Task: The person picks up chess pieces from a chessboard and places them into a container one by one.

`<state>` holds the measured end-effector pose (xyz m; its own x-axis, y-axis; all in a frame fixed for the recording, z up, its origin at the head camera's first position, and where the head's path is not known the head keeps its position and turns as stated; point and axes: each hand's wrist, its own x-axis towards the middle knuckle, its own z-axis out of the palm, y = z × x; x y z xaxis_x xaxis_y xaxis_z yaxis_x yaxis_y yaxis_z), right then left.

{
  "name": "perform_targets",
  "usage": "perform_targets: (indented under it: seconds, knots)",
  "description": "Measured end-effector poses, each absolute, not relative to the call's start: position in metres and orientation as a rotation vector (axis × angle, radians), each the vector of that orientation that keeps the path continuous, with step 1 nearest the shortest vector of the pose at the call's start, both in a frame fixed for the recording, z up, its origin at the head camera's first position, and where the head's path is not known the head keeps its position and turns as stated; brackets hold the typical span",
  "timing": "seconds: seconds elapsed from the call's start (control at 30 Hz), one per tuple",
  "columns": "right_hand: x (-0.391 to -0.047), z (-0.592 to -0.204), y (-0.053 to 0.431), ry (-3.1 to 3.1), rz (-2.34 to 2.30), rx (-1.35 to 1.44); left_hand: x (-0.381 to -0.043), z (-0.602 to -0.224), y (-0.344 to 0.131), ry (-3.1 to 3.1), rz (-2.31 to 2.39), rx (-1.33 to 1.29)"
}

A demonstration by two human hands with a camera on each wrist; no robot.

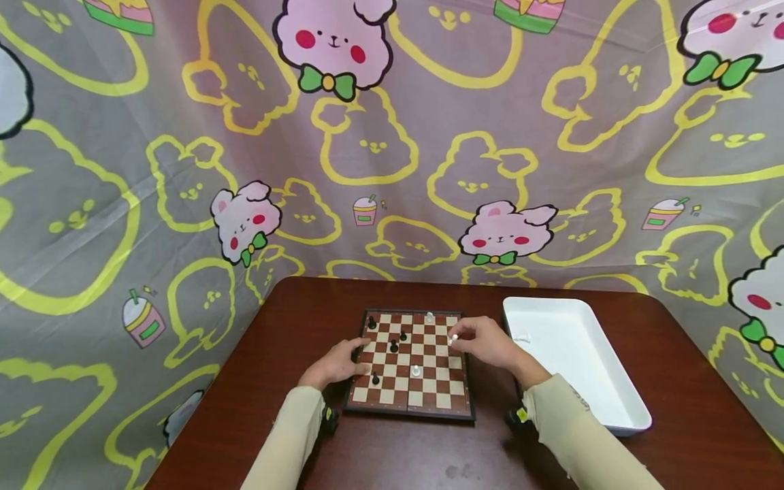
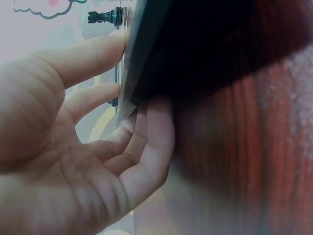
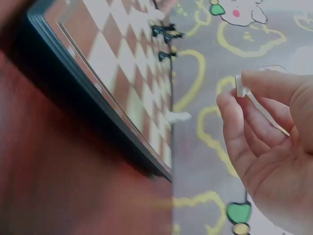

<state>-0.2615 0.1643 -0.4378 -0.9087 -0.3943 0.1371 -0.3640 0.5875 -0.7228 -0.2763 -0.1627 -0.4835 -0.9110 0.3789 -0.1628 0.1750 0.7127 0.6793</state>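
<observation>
A brown and cream chessboard [image 1: 436, 403] with a dark rim lies on the table. On it stand several black chess pieces [image 1: 376, 378] and two white ones, one near the front [image 1: 416, 371] and one at the far edge [image 1: 430, 316]. My left hand [image 1: 333, 363] grips the board's left edge, the thumb on top and some fingers curled underneath. Near that thumb in the left wrist view is a black rook [image 2: 106, 17]. Above the board's right side, my right hand [image 1: 488, 344] pinches a small white chess piece [image 3: 239, 85] between thumb and fingertips; its kind is mostly hidden.
To the right of the board stands a white tray [image 1: 582, 361], with a white piece [image 1: 522, 338] lying near its left wall. The dark red-brown table [image 1: 245, 422] reaches back to a patterned cloth [image 1: 392, 122] that hangs behind and at the sides.
</observation>
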Motion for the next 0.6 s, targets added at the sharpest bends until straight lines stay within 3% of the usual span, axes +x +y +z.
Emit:
perform_targets:
  seconds: [0.27, 0.6]
  knots:
    - [-0.265, -0.412, 0.206, 2.799, -1.255, -0.604, -0.279, -0.486, -0.165, 2.634, 0.992, 0.423]
    - [-0.276, -0.407, 0.275, 2.844, -1.258, -0.527, -0.279, -0.487, -0.164, 2.619, 1.021, 0.421]
